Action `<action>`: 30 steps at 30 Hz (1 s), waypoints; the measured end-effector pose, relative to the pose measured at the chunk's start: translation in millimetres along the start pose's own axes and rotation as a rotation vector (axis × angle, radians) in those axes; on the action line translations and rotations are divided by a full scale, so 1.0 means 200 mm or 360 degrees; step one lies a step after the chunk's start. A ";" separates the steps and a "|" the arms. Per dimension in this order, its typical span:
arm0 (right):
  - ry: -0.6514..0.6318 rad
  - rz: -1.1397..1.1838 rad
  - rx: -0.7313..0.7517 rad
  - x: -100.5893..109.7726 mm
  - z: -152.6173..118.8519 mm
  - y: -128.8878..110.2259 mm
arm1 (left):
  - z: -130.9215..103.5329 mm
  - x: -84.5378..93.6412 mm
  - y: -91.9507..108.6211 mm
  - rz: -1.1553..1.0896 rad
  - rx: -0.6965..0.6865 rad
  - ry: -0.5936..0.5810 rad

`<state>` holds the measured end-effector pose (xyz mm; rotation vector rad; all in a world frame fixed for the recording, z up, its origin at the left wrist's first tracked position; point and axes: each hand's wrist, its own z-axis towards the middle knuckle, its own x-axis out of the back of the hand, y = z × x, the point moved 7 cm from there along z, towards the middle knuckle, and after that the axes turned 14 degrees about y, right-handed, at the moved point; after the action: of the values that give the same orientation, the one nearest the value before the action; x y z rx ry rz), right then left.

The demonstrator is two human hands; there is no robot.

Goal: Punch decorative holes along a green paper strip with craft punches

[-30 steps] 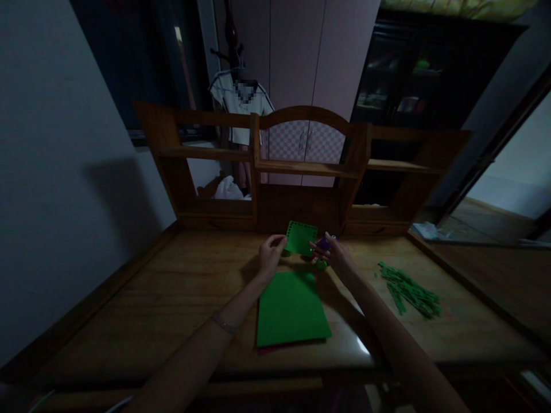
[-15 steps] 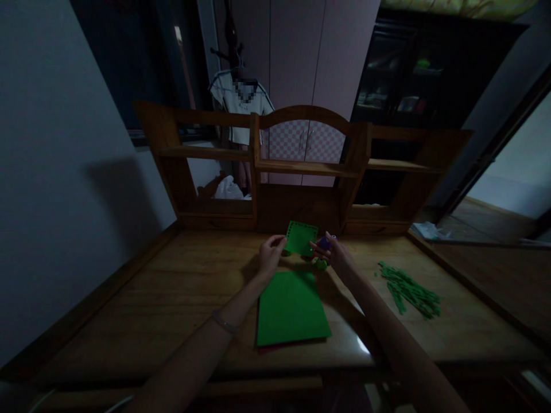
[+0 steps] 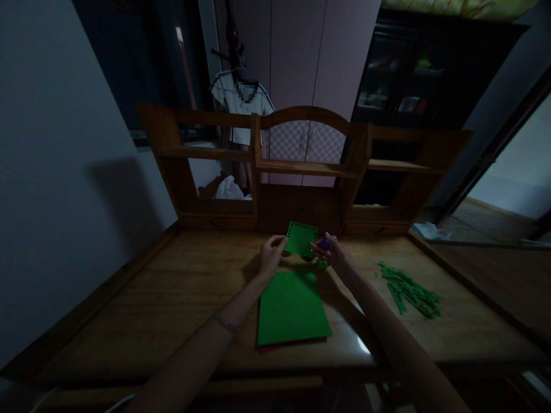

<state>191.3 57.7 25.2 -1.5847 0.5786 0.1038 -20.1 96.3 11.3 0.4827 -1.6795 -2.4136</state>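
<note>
A small square green sheet (image 3: pixel 302 237), with a row of small holes along its top and left edges, is held up above the table. My left hand (image 3: pixel 272 253) pinches it at the left edge between thumb and fingers. At its right edge my right hand (image 3: pixel 334 252) is closed around a small purple hole punch (image 3: pixel 326 243), partly hidden by the fingers. Just below that hand lies a bright green object (image 3: pixel 321 264), too small and dark to name. Nearer to me rests a stack of larger green sheets (image 3: pixel 293 310), with a red edge showing underneath.
Thin green paper strips (image 3: pixel 411 291) lie heaped on the right side of the wooden table (image 3: pixel 185 298). A wooden shelf unit (image 3: pixel 301 167) rises along the table's far edge. A wall (image 3: pixel 86 229) borders the left side.
</note>
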 end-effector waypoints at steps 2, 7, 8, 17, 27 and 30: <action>0.0013 0.0002 0.0009 0.00 0.00 0.00 | 0.00 0.00 0.00 -0.0004 0.0014 0.0010; 0.0017 0.0007 0.0010 0.00 -0.01 -0.01 | 0.00 0.00 0.00 -0.0020 0.0026 0.0021; 0.0021 0.0006 0.0007 0.00 -0.02 -0.01 | -0.01 0.00 0.00 -0.0020 0.0020 0.0023; 0.0011 0.0002 0.0034 0.00 -0.03 -0.02 | -0.01 0.01 0.00 -0.0051 0.0100 0.0019; 0.0030 0.0007 0.0014 0.00 -0.02 -0.01 | -0.02 0.00 -0.02 -0.0187 0.0345 -0.0005; 0.0005 0.0014 0.0005 0.00 -0.01 -0.01 | -0.03 0.00 -0.01 -0.0194 0.0339 -0.0029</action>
<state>191.7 55.1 26.7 -1.5798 0.5882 0.1069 -17.2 92.4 8.2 0.6107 -1.9816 -2.3363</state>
